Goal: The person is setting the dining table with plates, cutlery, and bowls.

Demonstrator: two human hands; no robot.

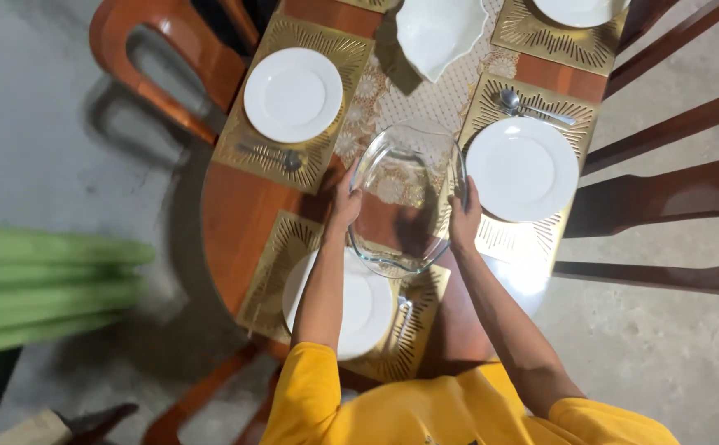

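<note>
I hold a clear glass serving dish (pixel 406 198) over the middle of a wooden dining table (pixel 236 222). My left hand (pixel 345 202) grips its left rim and my right hand (pixel 463 218) grips its right rim. The dish is empty and see-through, and the lace table runner (pixel 425 99) shows beneath it. A white plate (pixel 368 309) on a gold placemat lies just under my left forearm.
White plates sit on gold placemats at the left (pixel 293 95) and right (pixel 522 169), each with a spoon beside it. A white scalloped bowl (pixel 438 33) stands at the far centre. Wooden chairs (pixel 664 206) surround the table. Green fabric (pixel 46 284) lies at the left.
</note>
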